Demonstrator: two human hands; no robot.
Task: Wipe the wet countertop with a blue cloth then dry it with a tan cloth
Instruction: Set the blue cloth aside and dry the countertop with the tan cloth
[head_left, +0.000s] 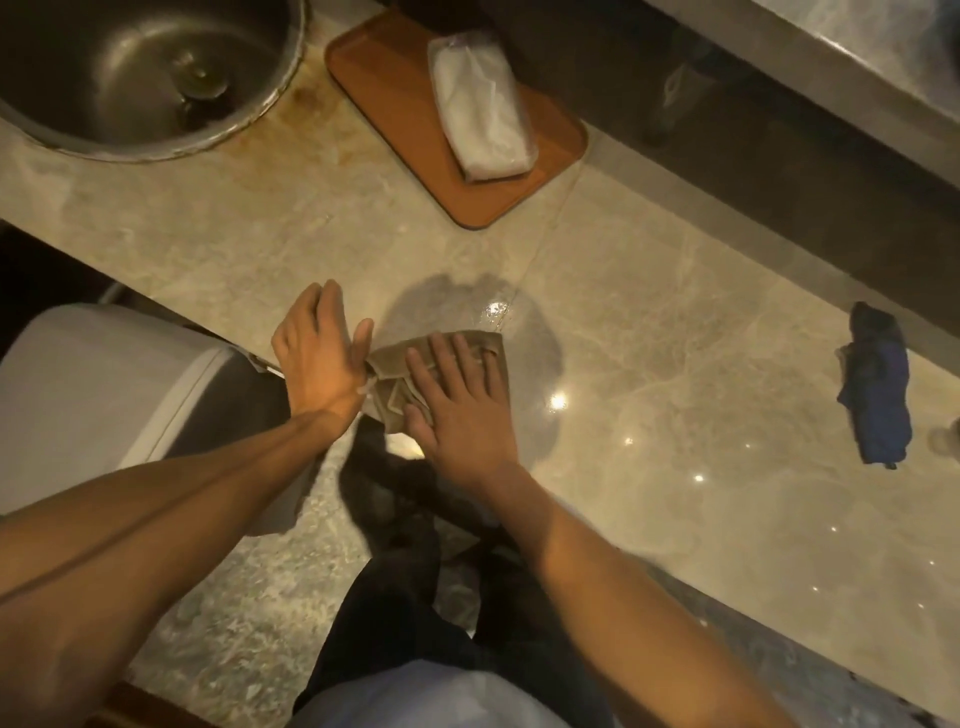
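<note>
A folded tan cloth (390, 375) lies on the beige marble countertop (649, 322) near its front edge. My right hand (457, 405) presses flat on the cloth with the fingers spread. My left hand (317, 353) is just left of the cloth, fingers extended, its edge touching the cloth's left side; it holds nothing. A crumpled blue cloth (878, 395) lies apart on the countertop at the far right. A glossy sheen with light reflections shows on the stone right of the tan cloth.
A round metal sink (130, 67) is set in the counter at upper left. An orange-brown tray (561, 145) carries a white plastic-wrapped pack (480, 104). A white toilet (104, 384) stands below the counter at left. A dark ledge runs along the back.
</note>
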